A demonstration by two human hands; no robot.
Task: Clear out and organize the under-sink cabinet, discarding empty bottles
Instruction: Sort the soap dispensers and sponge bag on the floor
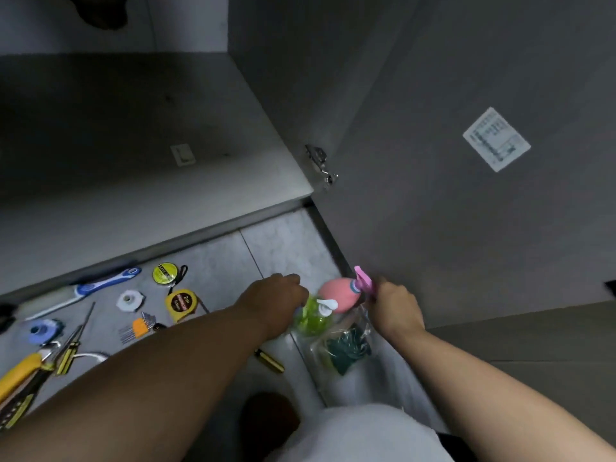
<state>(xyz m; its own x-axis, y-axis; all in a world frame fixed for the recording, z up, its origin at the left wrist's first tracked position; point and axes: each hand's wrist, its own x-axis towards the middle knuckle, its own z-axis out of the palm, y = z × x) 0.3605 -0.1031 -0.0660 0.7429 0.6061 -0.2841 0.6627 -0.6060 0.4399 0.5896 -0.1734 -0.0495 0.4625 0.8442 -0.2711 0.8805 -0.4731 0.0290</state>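
The under-sink cabinet [140,151] stands open with a bare grey floor. On the tiled floor in front, a pink spray bottle [335,295] stands beside the open cabinet door [466,211]. My right hand [395,306] grips its pink trigger head. A green pump bottle [313,316] with a white pump stands just left of it. My left hand [278,301] reaches to the green bottle with curled fingers; the grip itself is hidden. A clear plastic bag [346,345] with dark green contents lies in front of both bottles.
Tools lie on the tiles at left: a blue-handled brush [100,286], yellow tape measure [181,303], yellow-green tape roll [165,273], white nut [130,300], hex keys [140,326], screwdrivers [71,350], yellow cutter [20,371]. A hinge [320,165] sticks out at the door.
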